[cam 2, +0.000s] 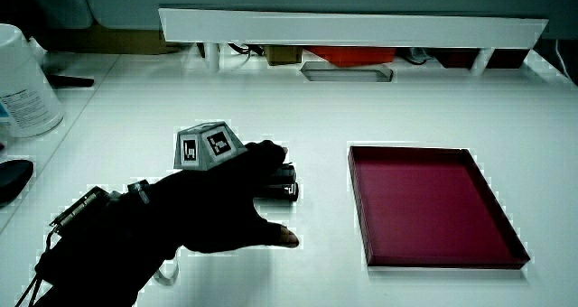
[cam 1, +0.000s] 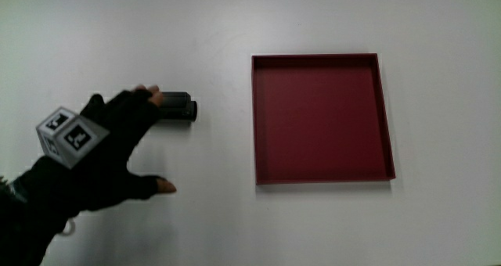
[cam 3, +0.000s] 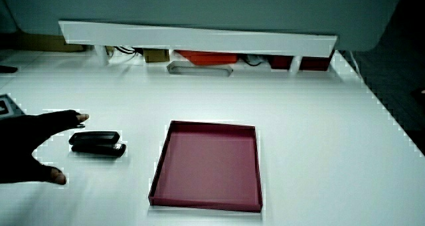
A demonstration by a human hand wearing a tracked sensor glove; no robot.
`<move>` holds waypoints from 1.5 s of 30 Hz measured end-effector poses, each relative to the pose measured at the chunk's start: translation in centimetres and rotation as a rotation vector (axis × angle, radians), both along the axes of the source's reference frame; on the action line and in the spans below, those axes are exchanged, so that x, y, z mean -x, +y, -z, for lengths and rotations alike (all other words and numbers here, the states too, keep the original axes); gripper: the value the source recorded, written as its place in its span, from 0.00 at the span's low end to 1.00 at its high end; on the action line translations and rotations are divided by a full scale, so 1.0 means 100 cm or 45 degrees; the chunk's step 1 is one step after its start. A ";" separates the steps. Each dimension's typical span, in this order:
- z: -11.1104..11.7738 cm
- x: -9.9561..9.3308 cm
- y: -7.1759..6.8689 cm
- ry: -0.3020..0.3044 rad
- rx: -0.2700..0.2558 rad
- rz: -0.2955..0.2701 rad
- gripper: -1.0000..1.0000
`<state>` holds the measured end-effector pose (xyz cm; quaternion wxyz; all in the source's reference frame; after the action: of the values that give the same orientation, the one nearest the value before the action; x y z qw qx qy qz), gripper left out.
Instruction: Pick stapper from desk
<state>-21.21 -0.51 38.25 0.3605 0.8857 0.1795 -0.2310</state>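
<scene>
Gloved hand (cam 1: 94, 152) low over white table (cam 1: 219, 219), grip spread apart, fingertips (cam 1: 154, 96) touching black stapler (cam 1: 178, 108), red tray (cam 1: 321, 117) nearby

A gloved hand (cam 2: 217, 212) with a patterned cube (cam 2: 206, 145) on its back reaches over a black stapler (cam 2: 280, 182) on a white table (cam 2: 316, 108), fingers spread, thumb apart. A shallow red tray (cam 2: 432, 206) lies beside the stapler. A white bottle (cam 2: 25, 81) stands near the table's edge.

Small black stapler (cam 1: 178, 108) (cam 2: 281, 182) (cam 3: 97, 143), closed, lying flat on the white tabletop beside a shallow dark-red square tray (cam 1: 321, 119), apart from it.
</scene>
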 end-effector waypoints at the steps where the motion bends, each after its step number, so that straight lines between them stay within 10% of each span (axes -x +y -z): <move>1: 0.013 -0.005 -0.007 -0.133 -0.184 -0.102 0.50; 15: -0.021 0.007 -0.061 -0.107 0.020 0.085 0.50; 31: -0.071 0.001 -0.078 -0.251 0.085 0.059 0.50; 35: -0.070 0.000 -0.078 -0.241 0.042 0.057 0.50; 45: -0.070 0.000 -0.079 -0.212 -0.070 0.068 0.86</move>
<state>-21.20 -8.41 45.23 0.3434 0.9159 0.1317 -0.1610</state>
